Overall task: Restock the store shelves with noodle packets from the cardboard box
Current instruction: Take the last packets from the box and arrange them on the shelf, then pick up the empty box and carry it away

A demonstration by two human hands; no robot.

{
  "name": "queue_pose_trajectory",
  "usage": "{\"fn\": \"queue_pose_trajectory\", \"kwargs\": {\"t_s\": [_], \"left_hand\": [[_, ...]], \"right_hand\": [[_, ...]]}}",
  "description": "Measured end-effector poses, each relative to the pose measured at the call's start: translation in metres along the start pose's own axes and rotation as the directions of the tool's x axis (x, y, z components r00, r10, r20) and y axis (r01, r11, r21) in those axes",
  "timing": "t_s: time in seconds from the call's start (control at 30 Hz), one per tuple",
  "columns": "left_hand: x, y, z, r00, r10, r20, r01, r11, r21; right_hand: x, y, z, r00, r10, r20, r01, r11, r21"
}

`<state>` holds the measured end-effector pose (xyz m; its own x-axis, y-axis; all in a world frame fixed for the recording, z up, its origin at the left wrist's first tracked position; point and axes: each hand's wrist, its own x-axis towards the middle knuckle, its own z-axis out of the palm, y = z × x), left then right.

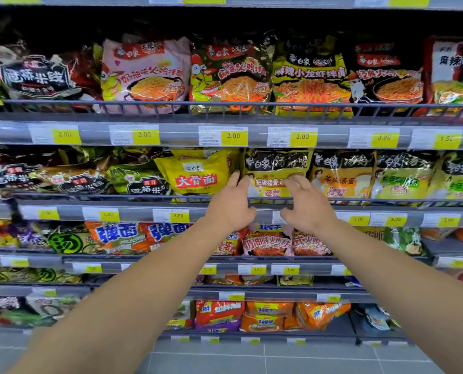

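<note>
Fingers (238, 176) of both hands relaxed, touching upright noodle packet (275, 171), front facing out

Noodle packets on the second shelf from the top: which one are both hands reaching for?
The yellow packet with the black top band, right of the plain yellow packet; left hand and right hand flank it.
</note>
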<state>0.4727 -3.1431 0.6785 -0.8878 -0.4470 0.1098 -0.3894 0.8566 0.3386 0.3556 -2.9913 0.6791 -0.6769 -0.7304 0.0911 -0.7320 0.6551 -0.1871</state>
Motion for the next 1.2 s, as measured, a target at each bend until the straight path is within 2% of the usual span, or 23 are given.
{"fn": "queue_pose_trajectory", "kwargs": {"t_s": [0.23,0.47,0.57,0.7,0.97,1.1,1.2], "left_hand": [[-0.046,-0.046,-0.017,0.991,0.128,0.031,-0.128,0.992,-0.001],[-0.113,-0.112,-0.019,0.977,0.174,0.123,-0.186,0.977,0.099],[-0.162,-0.145,-0.011,0.975,0.153,0.160,-0.173,0.977,0.124],[-0.226,-0.197,-0.001,0.968,0.101,0.231,-0.109,0.994,0.024],[-0.374,-0.272,0.012,0.969,-0.021,0.247,0.032,0.999,-0.040],[-0.442,-0.314,0.016,0.931,-0.144,0.335,0.192,0.975,-0.113],[-0.486,-0.346,0.021,0.897,-0.230,0.378,0.298,0.945,-0.131]], "right_hand": [[-0.038,-0.072,0.007,0.995,0.067,0.075,-0.070,0.997,0.042],[-0.098,-0.156,0.047,0.986,0.101,0.134,-0.106,0.994,0.031],[-0.140,-0.192,0.072,0.969,0.133,0.206,-0.144,0.989,0.041],[-0.192,-0.244,0.107,0.949,0.137,0.284,-0.158,0.986,0.051],[-0.291,-0.338,0.180,0.921,0.118,0.371,-0.172,0.978,0.117],[-0.347,-0.387,0.217,0.882,0.153,0.445,-0.268,0.940,0.209],[-0.377,-0.417,0.242,0.861,0.152,0.485,-0.280,0.938,0.203]]}}
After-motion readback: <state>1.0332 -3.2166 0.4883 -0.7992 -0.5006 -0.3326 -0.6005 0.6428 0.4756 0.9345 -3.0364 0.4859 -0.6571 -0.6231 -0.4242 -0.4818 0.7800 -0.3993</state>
